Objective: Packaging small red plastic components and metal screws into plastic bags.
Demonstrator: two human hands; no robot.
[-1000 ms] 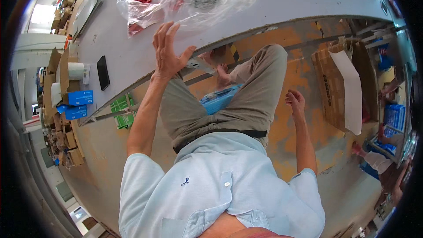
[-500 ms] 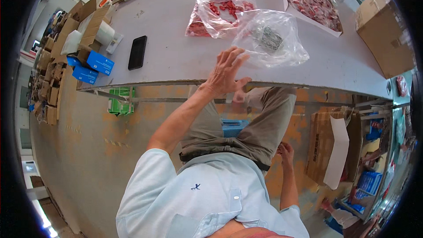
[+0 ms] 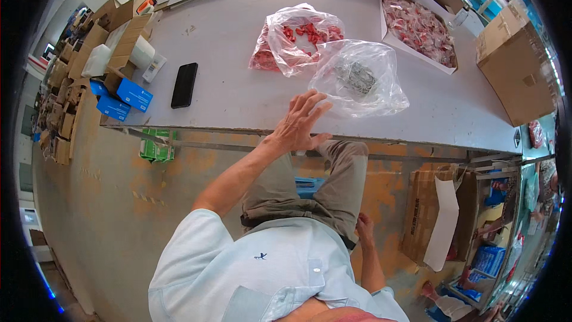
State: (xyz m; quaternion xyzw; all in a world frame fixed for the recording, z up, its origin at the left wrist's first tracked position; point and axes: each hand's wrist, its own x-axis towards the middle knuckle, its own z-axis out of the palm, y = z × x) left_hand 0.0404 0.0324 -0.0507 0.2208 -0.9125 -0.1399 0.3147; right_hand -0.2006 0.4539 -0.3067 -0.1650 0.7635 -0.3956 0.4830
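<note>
My left hand is over the near edge of the table, palm down and fingers apart, with nothing in it. Its fingertips are close to a clear plastic bag holding a tangle of small silvery metal pieces. Behind that lies an opened clear bag of small red pieces. My right hand hangs low beside my right hip, below the table, its fingers curled inward. What they hold, if anything, is hidden.
A shallow white box of small wrapped red items stands at the far right, beside a brown carton. On the left lie a black phone and blue boxes. An open carton is below the table.
The view has shifted, so the table sits lower in it. My right hand is closer to my hip, and my right knee has swung inward. My left hand stays open near the metal pieces' bag.
</note>
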